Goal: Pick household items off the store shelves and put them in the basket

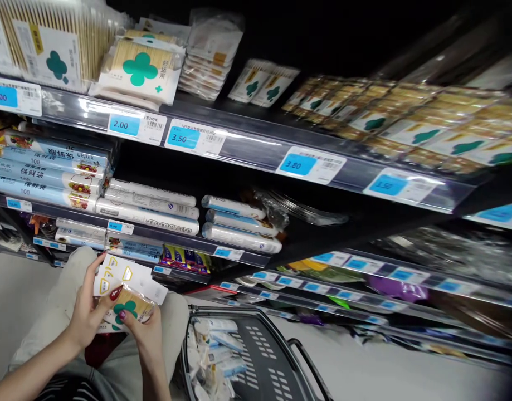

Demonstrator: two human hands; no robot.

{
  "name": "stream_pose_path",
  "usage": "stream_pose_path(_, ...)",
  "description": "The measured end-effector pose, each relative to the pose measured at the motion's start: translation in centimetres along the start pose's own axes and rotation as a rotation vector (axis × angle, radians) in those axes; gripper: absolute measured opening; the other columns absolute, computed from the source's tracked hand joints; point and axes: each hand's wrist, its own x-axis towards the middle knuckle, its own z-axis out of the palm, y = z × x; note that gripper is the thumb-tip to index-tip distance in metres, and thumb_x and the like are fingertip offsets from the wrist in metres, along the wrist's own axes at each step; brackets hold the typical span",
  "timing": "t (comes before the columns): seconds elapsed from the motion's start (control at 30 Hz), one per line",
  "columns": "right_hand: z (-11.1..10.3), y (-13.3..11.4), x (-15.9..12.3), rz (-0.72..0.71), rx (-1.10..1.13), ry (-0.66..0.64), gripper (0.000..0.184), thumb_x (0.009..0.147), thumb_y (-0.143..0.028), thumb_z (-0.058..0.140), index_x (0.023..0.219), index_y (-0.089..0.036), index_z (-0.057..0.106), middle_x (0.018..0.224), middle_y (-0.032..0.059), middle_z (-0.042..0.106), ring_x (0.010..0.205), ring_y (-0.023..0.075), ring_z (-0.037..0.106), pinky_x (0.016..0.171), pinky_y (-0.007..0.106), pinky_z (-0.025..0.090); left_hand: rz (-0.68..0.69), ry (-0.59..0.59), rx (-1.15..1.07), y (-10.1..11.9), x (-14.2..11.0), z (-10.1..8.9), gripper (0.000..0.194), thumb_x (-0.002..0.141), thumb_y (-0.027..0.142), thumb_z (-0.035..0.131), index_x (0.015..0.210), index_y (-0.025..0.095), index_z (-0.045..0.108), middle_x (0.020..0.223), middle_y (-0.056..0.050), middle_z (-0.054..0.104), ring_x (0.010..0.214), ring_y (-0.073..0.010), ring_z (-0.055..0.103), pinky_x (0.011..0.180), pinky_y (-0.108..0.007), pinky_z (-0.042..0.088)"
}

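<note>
Above my knees, both hands hold a small stack of flat packets. The front one is a clover-printed packet (132, 306) with a green clover and pale yellow contents that look like thin sticks. Behind it, white cards (130, 274) with yellow print stick up. My left hand (86, 312) grips the stack from the left, fingers behind and thumb across the front. At the lower right, my right hand (144, 331) has its thumb pressed on the clover-printed packet; its other fingers are mostly hidden behind.
A grey shopping basket (259, 340) with a handle stands right of my knees, holding several white and blue packages (220, 345). Shelves ahead carry clover packs (141, 69), bag rolls (151, 214) and price labels (189, 138). The upper shelf edge (247, 147) juts out above.
</note>
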Motion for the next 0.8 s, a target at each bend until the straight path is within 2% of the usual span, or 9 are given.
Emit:
stream_pose_path(0.07,0.0,-0.2,0.1,-0.033,-0.005,0.014,0.040,0.053,-0.031,0.087,0.086,-0.015,0.072,0.088,0.0096,0.076,0.078,0.0248,0.072,0.072,0.033,0.059,0.074,-0.027,0.104,-0.8,0.3,-0.5,0.067,0.089,0.047,0.052,0.146,0.022,0.026,0.147,-0.017,0.041,0.132,-0.0339,0.045,0.100,-0.046,0.048)
stream_pose_path(0.13,0.0,-0.4,0.3,-0.052,0.027,0.101,0.040,0.053,-0.033,0.087,0.086,-0.015,0.072,0.088,0.0095,0.076,0.078,0.0249,0.072,0.072,0.033,0.059,0.230,-0.065,0.214,-1.5,0.6,-1.1,0.080,0.086,0.055,0.052,0.150,0.025,0.015,0.152,-0.018,0.033,0.136,-0.0379,0.038,0.107,-0.058,0.038)
stream_pose_path(0.2,0.0,-0.7,0.6,-0.020,0.098,0.157,0.045,0.052,-0.036,0.087,0.089,-0.015,0.072,0.089,0.0096,0.076,0.078,0.0257,0.072,0.071,0.033,0.059,0.437,-0.217,0.368,-1.4,0.8,-2.0,0.101,0.076,0.059,0.064,0.152,0.029,0.006,0.159,-0.017,0.015,0.143,-0.0425,0.022,0.111,-0.064,0.029)
stream_pose_path(0.27,0.0,-1.0,0.7,0.044,0.189,0.142,0.050,0.051,-0.039,0.087,0.092,-0.015,0.071,0.092,0.0097,0.076,0.080,0.0276,0.072,0.071,0.035,0.059,0.565,-0.432,0.545,-0.7,1.0,-2.9,0.124,0.060,0.055,0.080,0.152,0.031,0.000,0.161,-0.016,-0.003,0.145,-0.0456,0.009,0.111,-0.064,0.028)
stream_pose_path(0.37,0.1,-1.3,0.4,0.133,0.321,0.083,0.054,0.050,-0.041,0.087,0.095,-0.017,0.071,0.093,0.0088,0.075,0.083,0.0287,0.071,0.071,0.036,0.059,0.542,-0.601,0.664,0.8,1.6,-3.8,0.138,0.052,0.044,0.089,0.151,0.032,-0.007,0.160,-0.019,-0.010,0.144,-0.0466,0.009,0.106,-0.062,0.037)
stream_pose_path(0.5,0.8,-0.5,-0.4,0.206,0.420,0.054,0.049,0.048,-0.033,0.089,0.092,-0.019,0.070,0.092,0.0052,0.075,0.083,0.0239,0.071,0.074,0.033,0.058,0.546,-0.599,0.561,1.6,2.4,-3.8,0.112,0.069,0.033,0.080,0.151,0.035,0.004,0.160,-0.018,0.005,0.145,-0.0399,0.017,0.108,-0.059,0.037)
stream_pose_path(0.6,1.0,0.9,-0.5,0.236,0.537,0.026,0.046,0.045,-0.031,0.090,0.086,-0.021,0.070,0.089,0.0030,0.075,0.084,0.0232,0.070,0.082,0.036,0.057,0.647,-0.464,0.335,1.1,2.4,-3.0,0.098,0.070,0.033,0.080,0.148,0.037,0.020,0.160,-0.014,0.013,0.144,-0.0367,0.024,0.111,-0.055,0.035)
stream_pose_path(0.7,0.9,2.0,-0.2,0.298,0.635,-0.033,0.039,0.044,-0.032,0.089,0.077,-0.024,0.069,0.082,0.0005,0.074,0.083,0.0226,0.070,0.087,0.039,0.055,0.640,-0.337,-0.029,0.3,1.7,-1.6,0.111,0.059,0.053,0.083,0.148,0.036,0.020,0.161,-0.013,0.008,0.144,-0.0408,0.020,0.113,-0.060,0.027)
stream_pose_path(0.8,0.5,2.6,0.0,0.339,0.648,-0.102,0.030,0.051,-0.041,0.085,0.072,-0.026,0.068,0.083,-0.0011,0.074,0.087,0.0187,0.069,0.090,0.033,0.053,0.489,-0.341,-0.159,-0.8,1.1,-0.7,0.141,0.043,0.073,0.079,0.151,0.031,-0.002,0.161,-0.015,-0.007,0.146,-0.0444,0.002,0.114,-0.064,0.019)
